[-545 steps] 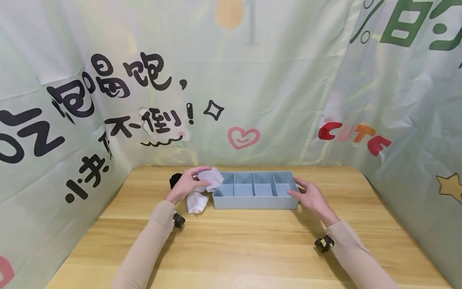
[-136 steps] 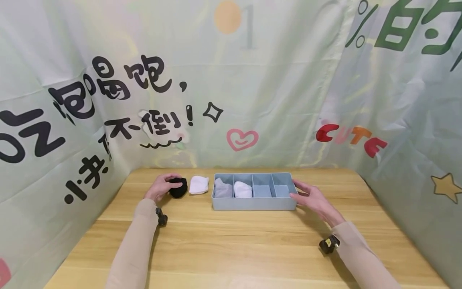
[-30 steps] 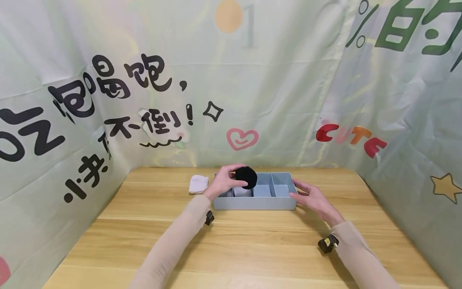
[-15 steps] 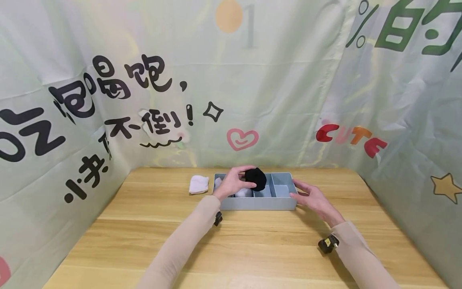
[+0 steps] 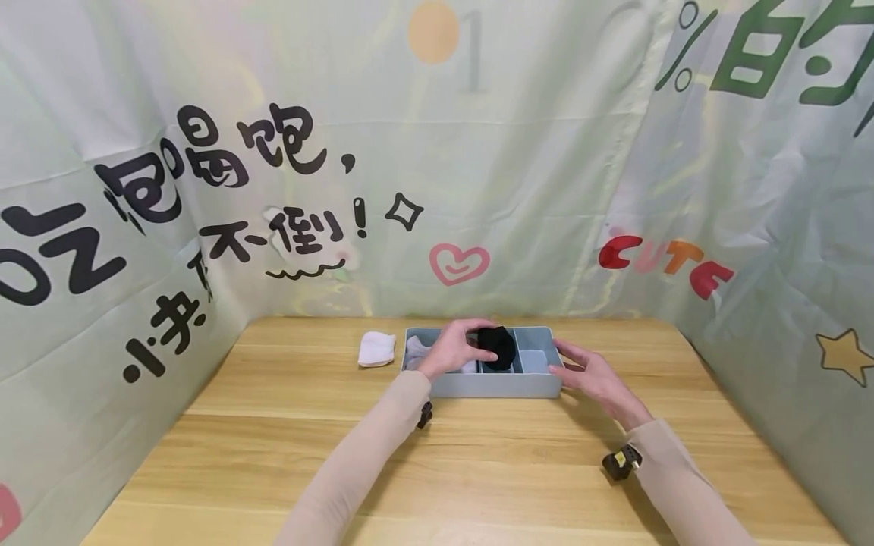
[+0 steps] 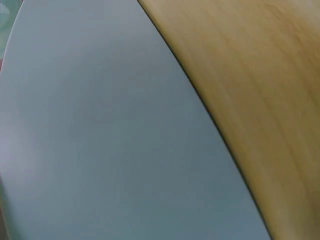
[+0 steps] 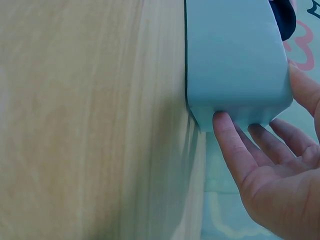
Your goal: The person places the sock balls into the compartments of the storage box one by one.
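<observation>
Cloth bundle (image 5: 500, 349) — black, rounded, matte — pinched in left grip (image 5: 454, 348), right grip (image 5: 597, 379) holding 4-compartment blue-grey box (image 5: 501, 386).

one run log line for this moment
left hand: grips black bundle at blue box; right hand: touches box's right end; white cloth: on table, left of box

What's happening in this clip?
A person's left hand pinches a black bundle at the third compartment from the left of a blue-gray divided box, while the right hand holds the box's right end. A gray bundle sits in the first compartment and a white bundle, partly hidden, in the second. A folded white cloth lies on the table, left of the box.
</observation>
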`<state>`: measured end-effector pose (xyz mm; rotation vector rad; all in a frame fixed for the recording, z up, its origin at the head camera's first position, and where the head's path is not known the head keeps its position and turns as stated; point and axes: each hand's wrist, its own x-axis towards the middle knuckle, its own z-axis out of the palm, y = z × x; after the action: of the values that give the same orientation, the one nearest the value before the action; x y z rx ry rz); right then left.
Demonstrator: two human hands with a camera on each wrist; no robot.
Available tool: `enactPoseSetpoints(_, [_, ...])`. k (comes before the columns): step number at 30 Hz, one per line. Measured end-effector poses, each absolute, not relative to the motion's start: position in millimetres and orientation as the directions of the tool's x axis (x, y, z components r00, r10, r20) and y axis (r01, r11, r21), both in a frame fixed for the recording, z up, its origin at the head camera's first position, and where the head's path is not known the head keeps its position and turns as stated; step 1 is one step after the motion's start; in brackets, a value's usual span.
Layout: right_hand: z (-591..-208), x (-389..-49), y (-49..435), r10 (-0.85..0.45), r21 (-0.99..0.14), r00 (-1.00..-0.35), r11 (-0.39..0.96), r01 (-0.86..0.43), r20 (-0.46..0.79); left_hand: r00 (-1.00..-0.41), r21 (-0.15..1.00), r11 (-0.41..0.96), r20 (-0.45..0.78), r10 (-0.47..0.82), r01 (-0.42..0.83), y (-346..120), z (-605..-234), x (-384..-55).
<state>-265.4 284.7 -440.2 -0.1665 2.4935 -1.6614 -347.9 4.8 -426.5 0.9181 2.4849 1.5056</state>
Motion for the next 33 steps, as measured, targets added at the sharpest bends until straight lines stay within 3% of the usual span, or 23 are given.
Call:
enactPoseSetpoints(19, [-441, -267, 286, -0.169, -0.921, -0.984, 0.39, -0.007, -0.064, -0.833, 0.809, 0.41, 0.168, 0.527, 0.422, 6, -432, -347])
enactPoseSetpoints(33, [-444, -266, 283, -0.183, -0.95, -0.982, 0.312, -0.014, -0.046, -0.804, 0.864, 0.3, 0.18, 0.566, 0.404, -5, -430, -347])
